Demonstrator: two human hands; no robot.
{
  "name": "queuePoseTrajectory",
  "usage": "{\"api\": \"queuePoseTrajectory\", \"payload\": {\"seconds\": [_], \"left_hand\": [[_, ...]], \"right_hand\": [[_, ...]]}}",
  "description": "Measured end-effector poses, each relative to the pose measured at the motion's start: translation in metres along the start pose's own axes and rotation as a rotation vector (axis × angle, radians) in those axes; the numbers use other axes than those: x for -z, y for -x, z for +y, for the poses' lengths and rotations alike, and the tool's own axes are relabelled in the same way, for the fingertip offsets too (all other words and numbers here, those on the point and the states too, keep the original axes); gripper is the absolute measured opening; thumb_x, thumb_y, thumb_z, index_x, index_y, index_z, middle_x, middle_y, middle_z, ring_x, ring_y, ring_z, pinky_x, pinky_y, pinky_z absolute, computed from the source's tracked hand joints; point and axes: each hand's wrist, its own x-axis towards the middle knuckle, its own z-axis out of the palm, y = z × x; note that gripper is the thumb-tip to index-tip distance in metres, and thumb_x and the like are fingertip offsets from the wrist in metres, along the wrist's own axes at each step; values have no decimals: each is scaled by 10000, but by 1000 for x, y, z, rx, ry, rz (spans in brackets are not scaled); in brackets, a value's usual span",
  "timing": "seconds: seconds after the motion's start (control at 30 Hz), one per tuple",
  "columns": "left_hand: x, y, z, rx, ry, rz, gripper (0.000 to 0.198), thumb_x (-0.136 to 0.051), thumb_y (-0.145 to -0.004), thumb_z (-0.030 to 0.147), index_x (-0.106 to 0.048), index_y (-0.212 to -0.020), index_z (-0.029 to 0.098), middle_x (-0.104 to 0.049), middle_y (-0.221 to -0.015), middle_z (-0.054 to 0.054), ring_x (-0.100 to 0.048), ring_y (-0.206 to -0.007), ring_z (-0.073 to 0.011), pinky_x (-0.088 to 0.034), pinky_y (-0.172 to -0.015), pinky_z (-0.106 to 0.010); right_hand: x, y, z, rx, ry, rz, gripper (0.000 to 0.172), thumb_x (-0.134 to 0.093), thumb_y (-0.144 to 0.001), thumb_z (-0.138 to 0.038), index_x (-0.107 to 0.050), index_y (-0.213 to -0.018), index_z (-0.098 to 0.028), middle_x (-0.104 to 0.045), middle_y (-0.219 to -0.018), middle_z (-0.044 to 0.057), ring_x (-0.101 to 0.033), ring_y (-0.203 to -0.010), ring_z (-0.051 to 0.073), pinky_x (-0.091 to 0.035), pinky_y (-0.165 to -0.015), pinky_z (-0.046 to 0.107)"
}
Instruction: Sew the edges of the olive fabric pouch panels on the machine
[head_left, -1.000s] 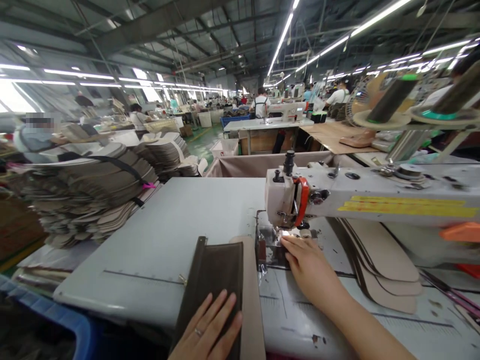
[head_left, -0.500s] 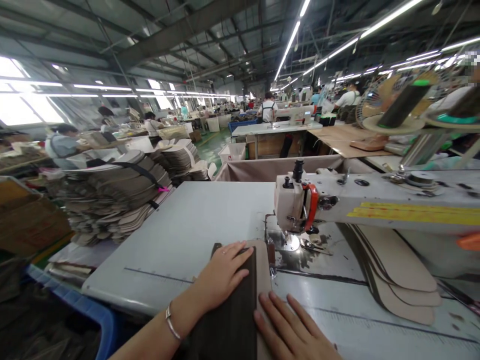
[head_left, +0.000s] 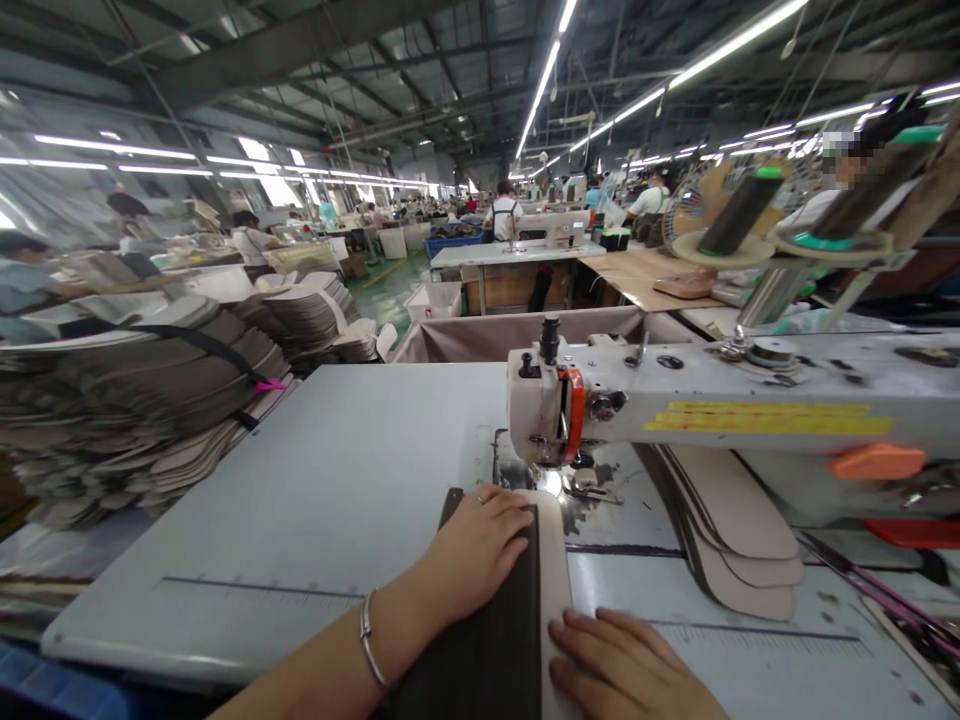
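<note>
A dark strip of material (head_left: 499, 640) lies on a beige piece (head_left: 553, 570) at the front of the sewing table. My left hand (head_left: 476, 550), with a ring and a bracelet, rests flat on the dark strip, fingers spread a little toward the beige edge. My right hand (head_left: 626, 665) lies on the beige piece's right edge, fingers extended and apart. Neither hand is closed round anything. The beige piece's far end sits just left of and below the sewing machine head (head_left: 547, 405); the needle area is partly hidden.
Several beige pieces (head_left: 739, 540) lie under the machine arm (head_left: 750, 395). Tall piles of cut pieces (head_left: 150, 385) stand at the left. Thread cones (head_left: 739, 215) rise at the right. Scissors (head_left: 892, 605) lie at the right edge. Other people work farther back.
The view has turned right, so the machine appears farther left. My hands and the layered pieces have shifted closer to the machine head. Both hands stay flat on the material.
</note>
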Motion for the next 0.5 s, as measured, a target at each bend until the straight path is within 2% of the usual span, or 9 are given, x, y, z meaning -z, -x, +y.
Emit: {"api": "queuePoseTrajectory", "payload": {"seconds": [0.07,0.1,0.17,0.23,0.3,0.4,0.5], "left_hand": [[-2,-5,0,0,-1,4,233,-554,-920,200,-605,-1147,209,-600,-1267,-25,-507,-1192,-206,-367,-1083,-420],[-3,-7,1,-6,-2,13,230,-552,-921,197,-605,-1145,208,-606,-1256,-32,-515,-1185,-207,-373,-1075,-424],[-5,-11,2,-22,-4,33,226,-539,-922,178,-605,-1137,201,-607,-1252,-44,-520,-1184,-206,-379,-1072,-423],[-7,-14,3,-29,-8,40,205,-531,-922,165,-613,-1107,196,-608,-1245,-46,-529,-1174,-205,-389,-1068,-414],[-8,-19,3,-26,-20,30,178,-512,-936,173,-617,-1079,191,-628,-1199,-47,-558,-1131,-201,-420,-1041,-395],[-6,-27,1,-13,-95,20,226,-468,-963,179,-566,-1167,176,-628,-1149,-67,-590,-1054,-196,-486,-953,-360],[-4,-32,-2,-73,-214,-15,216,-497,-949,175,-568,-1152,193,-604,-1145,-75,-585,-1029,-213,-511,-888,-367]], "right_hand": [[3,-15,16,-222,-106,-4,367,-407,-880,-115,-645,-1130,-238,-622,-1227,36,-570,-1127,187,-484,-948,379],[3,-25,26,-351,-114,-51,401,-417,-848,-87,-638,-1149,-232,-583,-1278,59,-520,-1190,211,-444,-993,423],[-2,-46,47,-495,-72,-112,425,-460,-824,-80,-628,-1188,-223,-530,-1334,89,-445,-1259,259,-395,-1024,479],[-9,-63,65,-520,-76,-131,388,-464,-869,-119,-612,-1220,-195,-587,-1248,112,-476,-1220,255,-400,-1011,470],[-13,-72,70,-511,-94,-141,359,-461,-900,-148,-608,-1225,-185,-629,-1178,103,-507,-1176,242,-400,-1006,459],[-4,-73,52,-475,-139,-149,343,-476,-886,-125,-632,-1180,-207,-638,-1169,68,-535,-1131,216,-408,-1002,428],[26,-66,28,-369,-256,-116,332,-483,-882,-111,-645,-1150,-222,-659,-1123,35,-589,-1034,154,-476,-923,310]]}}
